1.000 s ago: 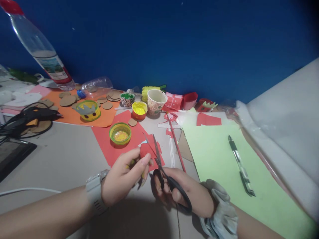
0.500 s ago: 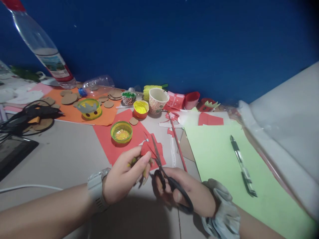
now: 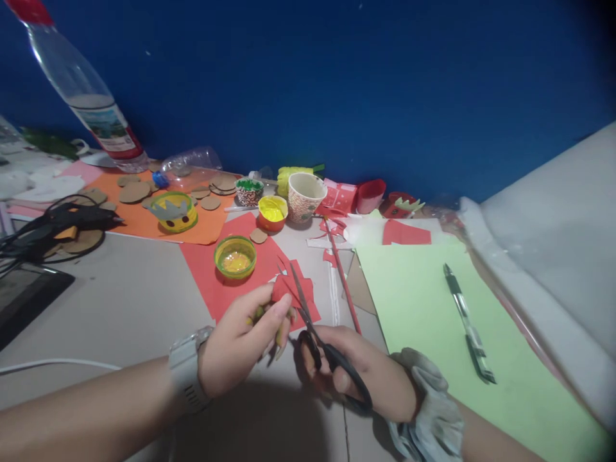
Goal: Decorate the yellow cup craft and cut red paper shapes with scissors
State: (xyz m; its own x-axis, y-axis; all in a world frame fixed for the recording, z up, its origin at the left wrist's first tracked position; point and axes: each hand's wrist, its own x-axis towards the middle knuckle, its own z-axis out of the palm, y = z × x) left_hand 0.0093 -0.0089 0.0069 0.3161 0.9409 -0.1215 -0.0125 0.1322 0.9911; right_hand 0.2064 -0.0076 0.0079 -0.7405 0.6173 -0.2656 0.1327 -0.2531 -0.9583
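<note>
Between the thumb and fingers of my left hand (image 3: 245,337) is a small piece of red paper (image 3: 285,290). My right hand (image 3: 353,359) is closed round the black handles of a pair of scissors (image 3: 308,314). The blades stand apart and point away from me, right at the paper piece. Beneath them lies a sheet of red paper (image 3: 206,276). On that sheet, just beyond my left hand, sits a small yellow and green bowl (image 3: 235,258). Some fingers of both hands are hidden.
A pen (image 3: 466,321) lies on green paper (image 3: 409,289) at the right, with a red pencil (image 3: 342,276) left of it. Behind stand a paper cup (image 3: 304,196), a yellow-filled cup (image 3: 273,213) and a tall bottle (image 3: 91,96). A black glue gun (image 3: 81,218) with cords lies left.
Almost nothing differs. Both hands keep their hold on the red paper piece and the scissors, and the whole view has shifted very slightly.
</note>
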